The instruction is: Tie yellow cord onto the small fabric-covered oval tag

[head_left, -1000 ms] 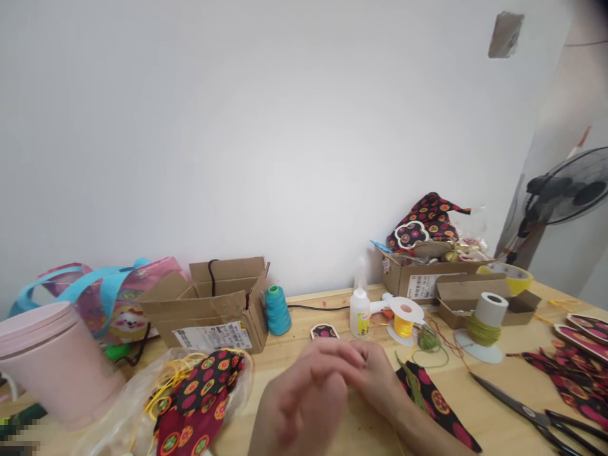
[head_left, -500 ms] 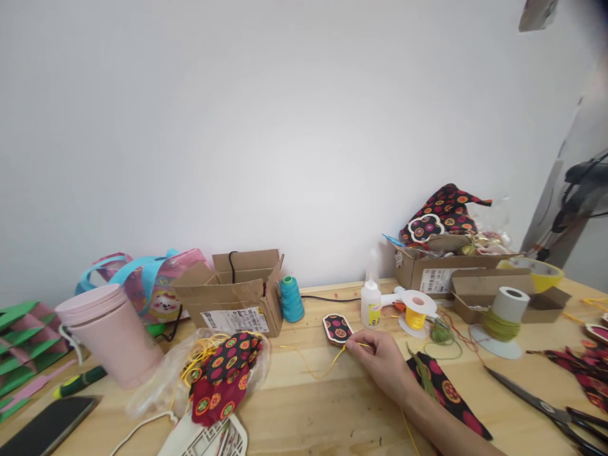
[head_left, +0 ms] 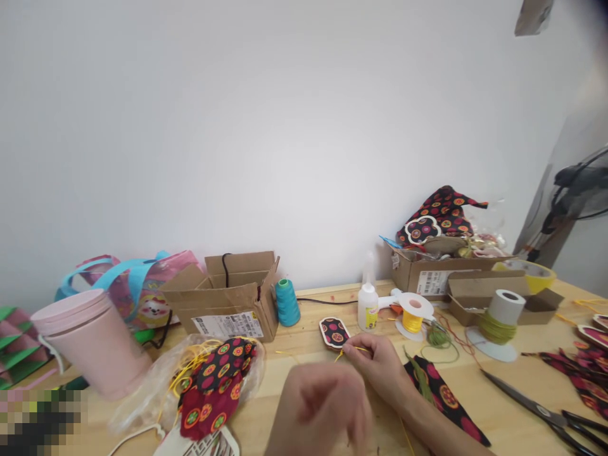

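My right hand (head_left: pixel 377 364) pinches a thin yellow cord (head_left: pixel 338 356) between thumb and fingertips, close to the lower edge of a small plaque (head_left: pixel 334 333). That plaque has a pale wooden rim and dark fabric with round flower patterns, and lies on the table. My left hand (head_left: pixel 323 408) is in front, low in the view, its fingers curled but blurred by motion, so what they hold cannot be made out. Beneath my right forearm lies a dark patterned fabric piece (head_left: pixel 449 402) with green cord on it.
Behind stand a glue bottle (head_left: pixel 368 307), a yellow thread spool (head_left: pixel 412 323), a blue thread cone (head_left: pixel 287 304) and a cardboard box (head_left: pixel 228 316). Scissors (head_left: pixel 541 411) lie at right. Bundled patterned fabric (head_left: pixel 213 386) and a pink cup (head_left: pixel 92 342) are on the left.
My left hand has come into view from below, in front of the yellow cord. My right hand keeps its pinch beside the plaque. The view has shifted slightly.
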Motion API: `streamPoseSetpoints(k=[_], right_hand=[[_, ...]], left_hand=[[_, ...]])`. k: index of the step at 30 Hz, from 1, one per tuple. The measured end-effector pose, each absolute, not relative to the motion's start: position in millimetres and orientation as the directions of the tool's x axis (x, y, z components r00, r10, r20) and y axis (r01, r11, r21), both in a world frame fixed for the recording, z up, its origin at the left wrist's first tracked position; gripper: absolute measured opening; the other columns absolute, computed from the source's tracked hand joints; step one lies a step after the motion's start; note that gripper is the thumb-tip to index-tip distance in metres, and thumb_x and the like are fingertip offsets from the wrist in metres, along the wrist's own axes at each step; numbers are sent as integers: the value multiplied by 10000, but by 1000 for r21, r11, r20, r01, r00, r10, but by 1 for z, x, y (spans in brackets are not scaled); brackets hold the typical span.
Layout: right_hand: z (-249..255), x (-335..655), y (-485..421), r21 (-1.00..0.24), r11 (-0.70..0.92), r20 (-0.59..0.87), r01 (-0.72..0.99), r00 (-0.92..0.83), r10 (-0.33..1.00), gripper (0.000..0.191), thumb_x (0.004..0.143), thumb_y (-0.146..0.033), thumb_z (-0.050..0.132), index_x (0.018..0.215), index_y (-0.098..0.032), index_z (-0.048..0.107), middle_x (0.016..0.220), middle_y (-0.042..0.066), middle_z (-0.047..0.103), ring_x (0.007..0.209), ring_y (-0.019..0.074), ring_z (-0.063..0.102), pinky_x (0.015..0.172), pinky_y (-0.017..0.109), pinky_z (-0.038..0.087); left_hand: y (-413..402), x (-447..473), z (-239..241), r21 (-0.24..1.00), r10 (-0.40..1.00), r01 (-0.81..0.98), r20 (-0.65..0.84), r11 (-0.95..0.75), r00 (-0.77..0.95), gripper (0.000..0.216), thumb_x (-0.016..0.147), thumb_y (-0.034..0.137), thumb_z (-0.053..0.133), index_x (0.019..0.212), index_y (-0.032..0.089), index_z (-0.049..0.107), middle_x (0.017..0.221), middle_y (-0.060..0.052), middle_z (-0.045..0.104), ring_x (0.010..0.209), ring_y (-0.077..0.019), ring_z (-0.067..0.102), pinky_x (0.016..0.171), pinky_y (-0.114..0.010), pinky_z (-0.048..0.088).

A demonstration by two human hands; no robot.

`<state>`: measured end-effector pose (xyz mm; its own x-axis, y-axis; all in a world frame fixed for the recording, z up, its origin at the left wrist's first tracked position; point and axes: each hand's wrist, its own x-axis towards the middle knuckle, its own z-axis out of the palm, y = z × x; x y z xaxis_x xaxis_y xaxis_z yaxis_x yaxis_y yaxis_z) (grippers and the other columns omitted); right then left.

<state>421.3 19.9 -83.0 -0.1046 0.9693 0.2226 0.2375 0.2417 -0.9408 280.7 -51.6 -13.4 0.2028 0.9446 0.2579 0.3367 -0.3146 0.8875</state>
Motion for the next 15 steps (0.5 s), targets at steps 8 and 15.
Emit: streamPoseSetpoints(k=[8,15], right_hand=[[-83,420,19,-941,271,252,205,-112,961,240,721,-313,519,648,-120,642,647,37,637,635,175,571,573,232,437],[-84,420,22,-946,262,249,193,-88,964,219,717,-301,527,651,-127,642,656,37,640,640,174,572,578,233,438]], left_hand=[[2,280,-66,670,979,720,55,-182,196,203,707,216,448,785,182,632,741,-48,643,697,-201,554,617,-274,383],[9,287,-72,817,985,555,86,-157,152,253,747,276,407,738,155,628,687,-55,657,648,-198,583,563,-248,391]])
